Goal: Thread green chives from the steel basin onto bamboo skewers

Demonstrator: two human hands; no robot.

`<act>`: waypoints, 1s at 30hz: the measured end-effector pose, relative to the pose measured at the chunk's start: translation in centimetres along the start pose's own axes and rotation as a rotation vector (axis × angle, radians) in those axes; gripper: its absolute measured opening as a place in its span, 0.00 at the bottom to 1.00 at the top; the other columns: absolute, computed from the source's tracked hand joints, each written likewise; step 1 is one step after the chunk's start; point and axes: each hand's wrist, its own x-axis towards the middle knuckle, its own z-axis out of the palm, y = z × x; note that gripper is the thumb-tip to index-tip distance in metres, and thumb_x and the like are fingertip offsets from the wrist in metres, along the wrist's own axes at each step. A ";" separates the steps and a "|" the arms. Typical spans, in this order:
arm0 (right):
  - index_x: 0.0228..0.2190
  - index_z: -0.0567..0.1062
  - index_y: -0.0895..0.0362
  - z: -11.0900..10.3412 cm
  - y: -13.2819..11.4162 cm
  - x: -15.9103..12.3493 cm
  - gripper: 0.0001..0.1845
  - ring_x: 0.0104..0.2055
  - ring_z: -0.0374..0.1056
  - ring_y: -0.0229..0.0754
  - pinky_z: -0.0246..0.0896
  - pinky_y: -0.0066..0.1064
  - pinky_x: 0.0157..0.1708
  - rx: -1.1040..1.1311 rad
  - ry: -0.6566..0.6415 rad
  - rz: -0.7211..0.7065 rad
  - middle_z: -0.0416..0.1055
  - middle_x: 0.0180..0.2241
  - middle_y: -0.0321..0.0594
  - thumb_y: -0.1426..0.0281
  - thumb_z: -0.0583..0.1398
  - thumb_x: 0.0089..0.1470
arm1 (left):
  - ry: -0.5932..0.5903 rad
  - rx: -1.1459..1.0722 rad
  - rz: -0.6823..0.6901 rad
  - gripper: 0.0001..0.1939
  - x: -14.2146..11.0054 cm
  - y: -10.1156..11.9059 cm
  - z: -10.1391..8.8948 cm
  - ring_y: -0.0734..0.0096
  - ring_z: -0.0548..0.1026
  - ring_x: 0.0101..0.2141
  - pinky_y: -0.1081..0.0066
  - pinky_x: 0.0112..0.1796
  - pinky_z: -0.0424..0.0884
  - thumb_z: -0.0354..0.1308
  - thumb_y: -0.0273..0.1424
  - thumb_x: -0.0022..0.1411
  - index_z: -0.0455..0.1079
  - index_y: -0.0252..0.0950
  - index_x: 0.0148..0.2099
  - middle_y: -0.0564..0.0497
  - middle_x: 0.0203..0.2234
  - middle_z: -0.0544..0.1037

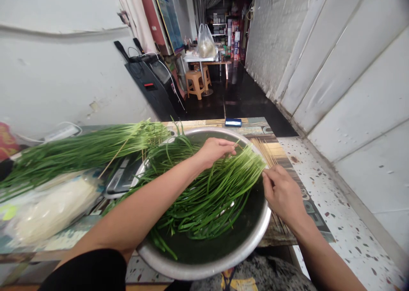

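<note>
Greens lay heaped at the far left of the counter, outside the basin, long flat leaves running into pale, crisp-looking cut ends, with a thin stick slanting over them. Just in front, a clear plastic bag bulged around something off-white and soft-looking, its film crinkled and shiny. Beside that I had a dark, flat-edged tray, partly covered by leaves.

The round metal basin came next, smooth and bright at its rim, and in it a wet bunch rested, its glossy leaves curving down into dark water. I judged the work partway along: this bunch had its pale ends gathered near the right rim, while the leaves further left lay looser and the heap outside was yet to be dealt with.

My left hand reached over the bunch, fingertips pinched together at the stem ends. My right hand closed thumb against fingers at their outer edge; I could not tell exactly what either grip pinched. Rightmost, slender straight sticks lay on the counter, partly hidden behind that hand.
</note>
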 end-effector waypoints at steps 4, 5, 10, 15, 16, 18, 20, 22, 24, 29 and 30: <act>0.27 0.73 0.58 0.0 0.0 0.0 0.17 0.30 0.62 0.38 0.56 0.30 0.30 -0.008 -0.004 0.000 0.64 0.27 0.41 0.68 0.48 0.60 | 0.018 -0.004 -0.015 0.12 0.0 0.0 0.1 0.81 0.66 0.22 0.77 0.22 0.60 0.63 0.27 0.50 0.76 0.28 0.38 0.45 0.26 0.78; 0.27 0.73 0.58 0.0 0.0 0.0 0.17 0.30 0.62 0.38 0.56 0.30 0.30 -0.011 -0.003 0.001 0.64 0.27 0.41 0.68 0.48 0.60 | 0.020 -0.005 -0.017 0.12 0.0 0.0 0.1 0.81 0.66 0.22 0.78 0.22 0.60 0.63 0.27 0.50 0.76 0.28 0.38 0.45 0.26 0.78; 0.27 0.73 0.58 0.0 0.0 0.0 0.17 0.30 0.62 0.38 0.56 0.30 0.30 -0.015 0.000 -0.007 0.65 0.27 0.41 0.68 0.48 0.60 | 0.013 -0.008 -0.006 0.12 0.1 -0.2 0.0 0.80 0.67 0.22 0.77 0.23 0.61 0.63 0.27 0.49 0.77 0.28 0.39 0.45 0.25 0.78; 0.27 0.72 0.59 0.0 0.1 0.0 0.17 0.30 0.62 0.38 0.55 0.30 0.29 -0.014 -0.002 -0.004 0.64 0.27 0.41 0.69 0.48 0.60 | 0.013 0.011 0.008 0.12 0.1 -0.2 0.0 0.81 0.66 0.22 0.78 0.22 0.60 0.63 0.27 0.50 0.76 0.29 0.39 0.45 0.26 0.78; 0.27 0.72 0.59 0.0 0.1 0.0 0.17 0.30 0.62 0.38 0.55 0.29 0.29 -0.017 -0.003 -0.006 0.64 0.27 0.40 0.69 0.48 0.60 | 0.015 0.019 0.014 0.12 0.0 -0.1 0.0 0.81 0.66 0.21 0.78 0.22 0.60 0.62 0.27 0.50 0.76 0.29 0.39 0.45 0.26 0.78; 0.26 0.72 0.59 0.0 0.1 0.0 0.17 0.30 0.62 0.37 0.55 0.29 0.29 -0.028 -0.003 -0.011 0.64 0.27 0.40 0.69 0.48 0.60 | 0.023 0.039 0.034 0.12 0.0 -0.1 0.0 0.81 0.65 0.21 0.78 0.22 0.59 0.62 0.26 0.50 0.77 0.29 0.39 0.46 0.25 0.78; 0.26 0.72 0.58 0.1 0.1 0.0 0.17 0.30 0.62 0.37 0.54 0.28 0.29 -0.040 0.005 -0.015 0.64 0.27 0.40 0.68 0.49 0.60 | 0.040 0.052 0.056 0.12 -0.1 0.0 0.1 0.81 0.66 0.20 0.77 0.23 0.61 0.62 0.25 0.49 0.77 0.29 0.39 0.46 0.24 0.78; 0.27 0.72 0.58 0.1 0.1 -0.1 0.16 0.30 0.62 0.37 0.54 0.28 0.29 -0.048 0.009 -0.015 0.65 0.27 0.40 0.68 0.49 0.60 | 0.059 0.063 0.073 0.13 -0.1 0.0 0.1 0.80 0.67 0.21 0.76 0.25 0.64 0.62 0.25 0.49 0.77 0.29 0.39 0.47 0.24 0.78; 0.26 0.72 0.58 0.1 0.1 -0.1 0.16 0.29 0.62 0.37 0.53 0.28 0.28 -0.054 0.012 -0.012 0.65 0.27 0.40 0.68 0.49 0.60 | 0.069 0.086 0.094 0.14 -0.2 -0.1 0.1 0.79 0.69 0.22 0.75 0.28 0.66 0.62 0.25 0.49 0.77 0.29 0.40 0.47 0.25 0.79; 0.26 0.72 0.58 0.1 0.1 0.0 0.16 0.28 0.61 0.36 0.52 0.28 0.27 -0.079 0.004 -0.009 0.65 0.27 0.40 0.69 0.49 0.60 | 0.081 0.188 0.187 0.13 -0.2 -0.3 0.1 0.76 0.71 0.25 0.74 0.30 0.67 0.63 0.27 0.48 0.77 0.31 0.39 0.48 0.27 0.79; 0.26 0.72 0.58 0.1 0.1 0.0 0.16 0.28 0.61 0.36 0.52 0.28 0.27 -0.080 0.003 -0.007 0.65 0.27 0.40 0.69 0.49 0.60 | 0.088 0.196 0.189 0.13 -0.2 -0.3 0.1 0.76 0.71 0.25 0.74 0.30 0.67 0.63 0.27 0.48 0.77 0.31 0.39 0.48 0.27 0.79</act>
